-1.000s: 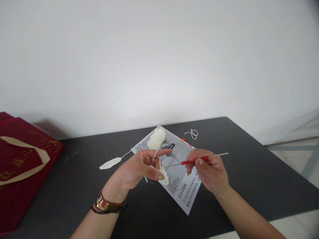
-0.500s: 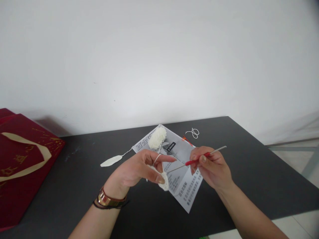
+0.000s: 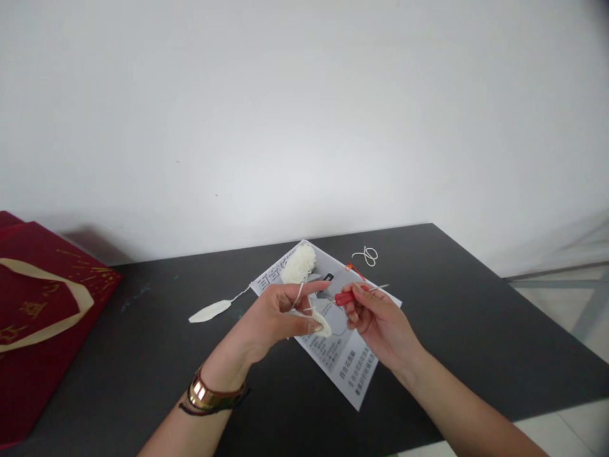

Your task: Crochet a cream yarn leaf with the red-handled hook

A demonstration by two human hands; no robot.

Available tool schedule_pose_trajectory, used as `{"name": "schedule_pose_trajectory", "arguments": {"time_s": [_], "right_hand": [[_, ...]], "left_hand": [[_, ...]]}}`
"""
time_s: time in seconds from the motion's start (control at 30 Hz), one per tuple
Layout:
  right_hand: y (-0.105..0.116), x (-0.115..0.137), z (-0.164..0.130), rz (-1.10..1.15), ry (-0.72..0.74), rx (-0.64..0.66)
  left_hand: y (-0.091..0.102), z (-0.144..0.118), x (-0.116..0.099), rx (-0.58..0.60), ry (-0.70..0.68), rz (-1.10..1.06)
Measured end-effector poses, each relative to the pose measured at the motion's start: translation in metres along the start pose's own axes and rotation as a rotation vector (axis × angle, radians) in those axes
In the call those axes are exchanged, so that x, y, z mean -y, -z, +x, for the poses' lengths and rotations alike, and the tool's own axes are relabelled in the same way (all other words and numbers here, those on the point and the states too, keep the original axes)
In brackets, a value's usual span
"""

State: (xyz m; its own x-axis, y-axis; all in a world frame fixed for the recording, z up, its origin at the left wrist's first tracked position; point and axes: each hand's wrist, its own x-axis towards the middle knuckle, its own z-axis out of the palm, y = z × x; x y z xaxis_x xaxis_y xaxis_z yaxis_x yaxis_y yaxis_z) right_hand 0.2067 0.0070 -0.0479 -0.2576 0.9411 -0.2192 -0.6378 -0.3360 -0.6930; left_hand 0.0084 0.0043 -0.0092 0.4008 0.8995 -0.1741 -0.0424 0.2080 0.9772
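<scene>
Between the thumb and fingers of my left hand (image 3: 280, 315) is a small white crochet piece (image 3: 324, 325); the index finger is stretched out with white yarn looped over it. My right hand (image 3: 380, 319) is closed around the red handle of a crochet hook (image 3: 346, 298), whose thin metal end points left toward the crochet piece. Whether the hook's tip sits in a stitch is too small to tell. Behind my left hand, a ball of white yarn (image 3: 298, 264) rests on a printed sheet (image 3: 354, 374), its strand running down to my fingers.
A white leaf-shaped crochet piece (image 3: 210, 311) with a yarn tail lies left of the sheet. Near the sheet's right edge are a small orange-red item (image 3: 356, 271) and a loose white yarn loop (image 3: 367, 256). A red gift bag (image 3: 42, 381) stands on the dark table (image 3: 457, 304) at left.
My right hand has moved left, closer to my left hand, and the hook has turned. The crochet piece has risen slightly and tilted in my left fingers.
</scene>
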Motion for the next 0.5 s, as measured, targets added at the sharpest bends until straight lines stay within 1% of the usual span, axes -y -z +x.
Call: {"name": "schedule_pose_trajectory", "arguments": {"time_s": [0.1, 0.3, 0.5], "right_hand": [[0.0010, 0.0003, 0.0003, 0.033, -0.042, 0.004], [0.0006, -0.0003, 0.0015, 0.099, -0.108, -0.004], [0.0008, 0.0019, 0.0029, 0.089, -0.079, -0.026]], "left_hand": [[0.0008, -0.0002, 0.0004, 0.028, 0.031, -0.031], [0.0005, -0.0013, 0.0011, 0.036, 0.045, -0.033], [0.0022, -0.0052, 0.0013, 0.026, 0.040, -0.023]]}}
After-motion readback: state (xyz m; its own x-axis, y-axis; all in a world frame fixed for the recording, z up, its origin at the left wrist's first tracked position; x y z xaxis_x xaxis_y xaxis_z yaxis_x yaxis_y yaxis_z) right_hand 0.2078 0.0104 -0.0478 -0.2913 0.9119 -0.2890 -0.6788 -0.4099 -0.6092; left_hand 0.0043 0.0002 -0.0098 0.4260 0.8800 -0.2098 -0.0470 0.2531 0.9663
